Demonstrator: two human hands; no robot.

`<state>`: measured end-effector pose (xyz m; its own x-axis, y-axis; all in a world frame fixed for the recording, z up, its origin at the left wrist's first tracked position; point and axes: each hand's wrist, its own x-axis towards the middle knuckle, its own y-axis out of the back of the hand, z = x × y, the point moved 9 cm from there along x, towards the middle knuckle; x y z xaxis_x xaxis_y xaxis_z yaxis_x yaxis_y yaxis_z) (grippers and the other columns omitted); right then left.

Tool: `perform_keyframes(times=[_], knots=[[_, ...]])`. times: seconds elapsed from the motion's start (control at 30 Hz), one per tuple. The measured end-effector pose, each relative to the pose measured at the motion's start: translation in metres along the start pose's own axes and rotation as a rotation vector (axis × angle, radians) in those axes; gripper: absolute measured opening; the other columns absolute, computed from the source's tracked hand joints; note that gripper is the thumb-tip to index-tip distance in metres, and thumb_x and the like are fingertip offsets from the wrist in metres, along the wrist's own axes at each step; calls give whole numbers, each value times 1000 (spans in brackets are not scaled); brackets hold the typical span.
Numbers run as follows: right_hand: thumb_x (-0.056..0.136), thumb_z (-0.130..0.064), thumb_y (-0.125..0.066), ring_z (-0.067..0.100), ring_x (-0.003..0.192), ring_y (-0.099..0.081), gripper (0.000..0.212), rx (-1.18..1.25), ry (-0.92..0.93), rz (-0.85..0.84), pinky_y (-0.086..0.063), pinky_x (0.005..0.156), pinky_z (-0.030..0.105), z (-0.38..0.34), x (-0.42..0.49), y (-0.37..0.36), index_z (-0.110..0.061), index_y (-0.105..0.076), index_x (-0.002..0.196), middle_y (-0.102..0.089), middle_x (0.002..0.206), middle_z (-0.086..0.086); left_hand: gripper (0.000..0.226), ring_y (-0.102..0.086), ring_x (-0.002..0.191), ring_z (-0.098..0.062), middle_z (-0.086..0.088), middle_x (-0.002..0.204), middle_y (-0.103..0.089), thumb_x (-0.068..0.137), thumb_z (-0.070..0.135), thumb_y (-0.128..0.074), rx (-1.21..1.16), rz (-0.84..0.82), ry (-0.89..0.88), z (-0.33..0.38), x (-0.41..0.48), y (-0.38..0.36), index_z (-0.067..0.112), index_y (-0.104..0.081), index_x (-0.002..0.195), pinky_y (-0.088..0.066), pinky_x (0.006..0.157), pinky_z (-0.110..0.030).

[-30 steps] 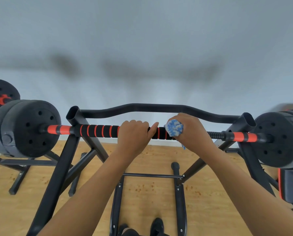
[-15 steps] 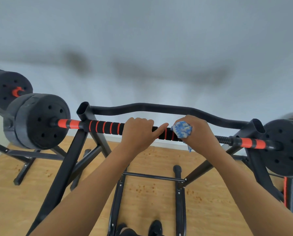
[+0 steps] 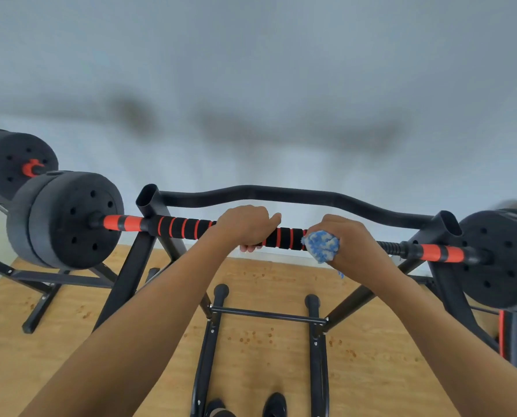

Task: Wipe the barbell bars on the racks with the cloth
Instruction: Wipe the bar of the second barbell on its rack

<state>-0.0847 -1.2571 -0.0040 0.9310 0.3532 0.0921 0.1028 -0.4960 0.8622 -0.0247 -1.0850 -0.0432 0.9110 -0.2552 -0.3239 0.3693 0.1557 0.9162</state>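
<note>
Black-and-red striped foam-grip barbell bar (image 3: pixel 185 227) rested on black steel rack (image 3: pixel 149 203). Bar gripped by left hand (image 3: pixel 245 225); blue-and-white bunched cloth (image 3: pixel 322 246) clenched against bar by right hand (image 3: pixel 352 245).

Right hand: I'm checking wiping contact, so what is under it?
Under the right hand a bunched blue-and-white cloth sits against the black-and-red striped foam barbell bar. The covered bar section is hidden.

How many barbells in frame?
2. One barbell lies across the near rack, with the left hand and right hand on it. A second sits far left, mostly cut off. More may be hidden.
</note>
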Motion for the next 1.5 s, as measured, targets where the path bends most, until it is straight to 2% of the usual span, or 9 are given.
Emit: perform_keyframes(times=[0.13, 0.37, 0.57, 0.73, 0.83, 1.03, 1.17, 1.3, 1.5], knots=[[83, -6, -76, 15, 82, -62, 15, 29, -54, 141, -43, 72, 13, 4, 4, 18, -12, -73, 96, -65, 87, 0, 60, -46, 61, -18, -1, 75, -45, 100, 13, -55, 440, 235, -116, 25, -28, -2, 16, -33, 156, -35, 50, -30], [83, -10, -77, 15, 78, -61, 12, -9, 64, 65, -48, 69, 22, -8, 0, 1, -16, -76, 93, -62, 81, -5, 53, -50, 57, -21, 0, 64, -36, 100, 16, -57, 416, 301, -86, 27, -35, 3, 9, -40, 149, -44, 53, -31], [85, -17, -78, 15, 83, -58, 9, -58, 101, 41, -44, 70, 21, -7, -4, 0, -21, -77, 93, -62, 84, -9, 33, -65, 61, -23, -1, 63, -66, 100, 14, -35, 106, 31, 1, 14, -10, 4, 9, -56, 75, -46, 62, -32], [82, -4, -75, 10, 76, -58, 18, 21, 61, 179, -47, 69, 18, -2, 1, 16, -19, -76, 92, -59, 81, -8, 19, -54, 54, -22, 1, 58, -32, 96, 12, -61, 308, 315, -54, 30, -25, 4, 15, -65, 114, -47, 50, -30], [82, -7, -77, 12, 81, -56, 18, -17, 70, 154, -48, 71, 21, -5, 0, 7, -17, -75, 97, -56, 85, -9, 15, -38, 39, -18, 4, 52, -14, 88, 19, -74, 337, 510, -109, 41, -38, 0, 14, -60, 84, -35, 44, -26], [78, -8, -83, 15, 85, -56, 24, -55, 147, -12, -39, 69, 16, -9, -2, 2, -17, -76, 99, -59, 86, -9, 36, -48, 51, -21, 0, 58, -43, 109, 23, -38, 287, 427, -100, 39, -25, 10, 10, -51, 78, -47, 55, -32], [79, -2, -79, 19, 86, -61, 21, -22, 76, -24, -48, 70, 22, -3, 3, 4, -13, -77, 96, -67, 90, 1, 10, -57, 62, -19, -1, 69, -54, 96, 2, -48, 309, 194, -108, 39, -12, 10, 6, -58, 94, -53, 64, -34], [84, -3, -74, 20, 77, -63, 9, 43, -40, 146, -45, 64, 14, 4, 10, 20, -6, -73, 92, -64, 83, 4, 55, -50, 72, -22, -1, 77, -44, 96, 7, -60, 416, 332, -31, 41, -27, 1, 6, -43, 148, -43, 60, -33], [86, -17, -74, 6, 79, -45, 13, -164, 40, 1, -26, 67, 7, -5, 5, -3, -26, -65, 89, -43, 77, -19, 64, -53, 67, -20, 0, 69, -37, 97, 18, -64, 420, 345, -12, 41, -22, 1, 10, -36, 154, -47, 59, -31]])
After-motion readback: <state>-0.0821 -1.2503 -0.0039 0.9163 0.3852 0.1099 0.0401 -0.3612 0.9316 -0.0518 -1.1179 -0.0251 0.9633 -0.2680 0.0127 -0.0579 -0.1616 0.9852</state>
